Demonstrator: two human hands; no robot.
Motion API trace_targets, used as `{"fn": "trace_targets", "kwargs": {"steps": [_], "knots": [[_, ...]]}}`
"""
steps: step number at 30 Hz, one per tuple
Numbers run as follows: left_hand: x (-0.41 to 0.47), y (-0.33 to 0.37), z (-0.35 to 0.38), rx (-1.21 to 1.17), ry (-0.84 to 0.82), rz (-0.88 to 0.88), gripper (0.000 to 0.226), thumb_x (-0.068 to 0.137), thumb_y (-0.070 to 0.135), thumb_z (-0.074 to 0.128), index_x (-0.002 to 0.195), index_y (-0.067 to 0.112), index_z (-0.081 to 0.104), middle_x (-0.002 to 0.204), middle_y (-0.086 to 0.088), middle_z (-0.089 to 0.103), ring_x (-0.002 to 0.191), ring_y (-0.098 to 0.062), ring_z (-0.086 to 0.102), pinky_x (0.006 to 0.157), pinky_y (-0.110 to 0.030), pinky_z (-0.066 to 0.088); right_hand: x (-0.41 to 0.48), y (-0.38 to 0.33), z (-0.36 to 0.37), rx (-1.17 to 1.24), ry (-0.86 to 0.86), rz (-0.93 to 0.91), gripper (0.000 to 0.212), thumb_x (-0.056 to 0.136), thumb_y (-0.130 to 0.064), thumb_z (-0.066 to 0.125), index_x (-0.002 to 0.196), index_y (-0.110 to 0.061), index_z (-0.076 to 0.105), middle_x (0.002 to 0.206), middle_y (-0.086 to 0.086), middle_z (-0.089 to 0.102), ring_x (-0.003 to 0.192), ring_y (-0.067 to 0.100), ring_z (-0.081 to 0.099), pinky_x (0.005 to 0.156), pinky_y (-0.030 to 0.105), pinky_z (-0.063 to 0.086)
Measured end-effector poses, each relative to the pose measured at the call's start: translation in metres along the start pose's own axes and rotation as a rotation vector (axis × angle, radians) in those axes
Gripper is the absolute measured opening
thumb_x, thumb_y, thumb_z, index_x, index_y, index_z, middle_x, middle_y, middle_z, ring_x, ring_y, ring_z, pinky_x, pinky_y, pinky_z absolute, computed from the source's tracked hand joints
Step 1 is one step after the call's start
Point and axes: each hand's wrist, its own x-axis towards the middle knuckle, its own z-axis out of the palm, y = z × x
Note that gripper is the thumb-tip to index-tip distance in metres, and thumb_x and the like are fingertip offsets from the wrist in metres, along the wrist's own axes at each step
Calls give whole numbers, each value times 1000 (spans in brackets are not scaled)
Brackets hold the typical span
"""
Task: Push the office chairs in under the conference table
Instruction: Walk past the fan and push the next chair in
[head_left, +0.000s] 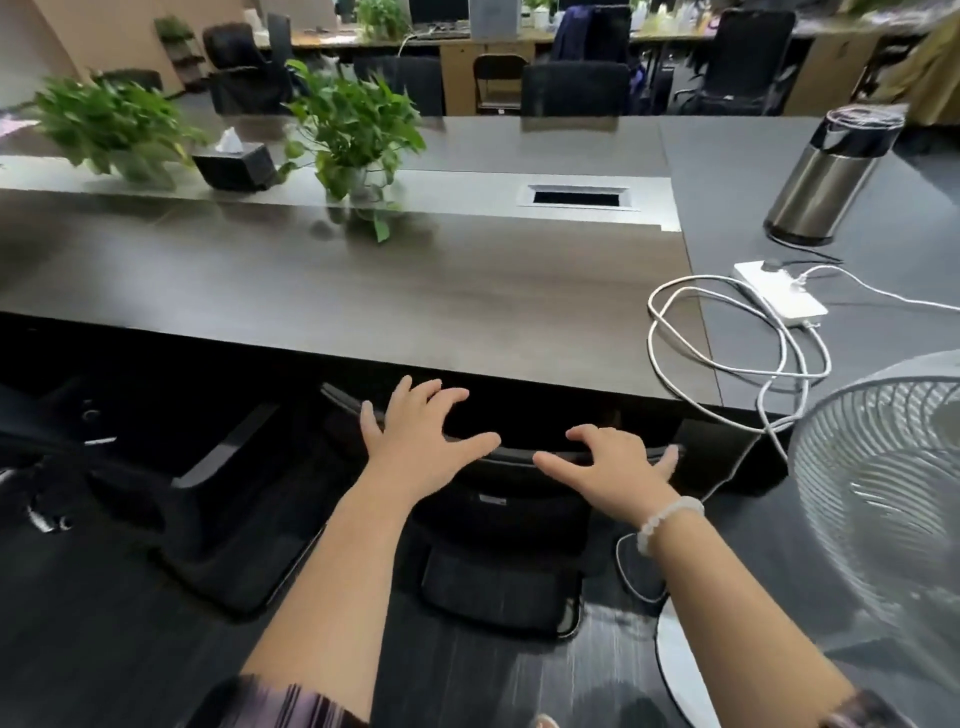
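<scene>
A black office chair (498, 525) stands in front of me, the top of its backrest close to the near edge of the dark conference table (363, 296). My left hand (421, 436) lies on the backrest's top edge with its fingers spread. My right hand (618, 462), a bead bracelet on its wrist, curls its fingers over the same edge further right. The seat is hidden below the backrest. A second black chair (208, 519) stands to the left, partly under the table. Two more chair backs (574, 88) show at the table's far side.
A standing fan (883, 493) is close on my right, its base on the floor. On the table lie a white power strip (779, 296) with looped cable, a steel thermos (831, 171), two potted plants (353, 124) and a tissue box (234, 163).
</scene>
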Motion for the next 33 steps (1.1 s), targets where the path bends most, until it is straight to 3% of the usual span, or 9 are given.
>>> {"fn": "trace_targets", "kwargs": {"steps": [3, 5, 8, 11, 19, 25, 33], "knots": [[29, -9, 11, 198, -230, 20, 80, 72, 78, 47, 142, 43, 30, 158, 11, 15, 147, -14, -10, 110, -58, -17, 11, -5, 9, -140, 10, -20, 75, 73, -84, 34, 130, -38, 51, 139, -11, 48, 140, 16, 25, 108, 67, -10], [44, -15, 13, 160, -338, 16, 83, 68, 80, 50, 140, 43, 34, 155, 11, 26, 147, -12, 2, 111, -57, -17, 16, -6, 14, -212, 42, -35, 78, 70, -88, 29, 127, -41, 53, 136, -15, 50, 137, 15, 28, 108, 66, -9], [62, -17, 8, 133, -462, 3, 86, 62, 81, 55, 137, 45, 37, 149, 11, 38, 142, -13, 26, 116, -48, -3, 17, -5, 19, -227, 105, -40, 80, 67, -90, 25, 120, -40, 58, 129, -20, 53, 133, 11, 30, 108, 64, -11], [72, -16, 5, 173, -555, -9, 81, 62, 82, 54, 134, 47, 41, 148, 12, 39, 138, -21, 32, 111, -40, 13, 20, -5, 22, -254, 158, -52, 85, 62, -93, 21, 115, -40, 61, 123, -22, 55, 130, 10, 33, 107, 62, -11], [82, -26, 8, 60, -657, 89, 88, 45, 92, 53, 120, 45, 55, 127, 19, 55, 118, -7, 50, 106, -35, 36, 17, -8, 21, -241, 122, -49, 89, 56, -96, 26, 117, -41, 60, 123, -21, 56, 129, 10, 35, 108, 61, -11], [68, -23, 1, 238, -616, 156, 81, 59, 93, 37, 123, 47, 53, 132, 20, 54, 122, -9, 49, 97, -31, 38, 14, -13, 22, -268, 156, -49, 100, 45, -100, 18, 115, -42, 61, 122, -23, 56, 129, 9, 35, 108, 60, -11], [55, -24, 5, 314, -545, 198, 78, 66, 90, 34, 122, 42, 59, 129, 12, 60, 122, -16, 51, 95, -30, 43, 8, -13, 28, -277, 180, -61, 101, 42, -101, 12, 102, -41, 66, 104, -23, 59, 121, 7, 39, 108, 59, -12]]}}
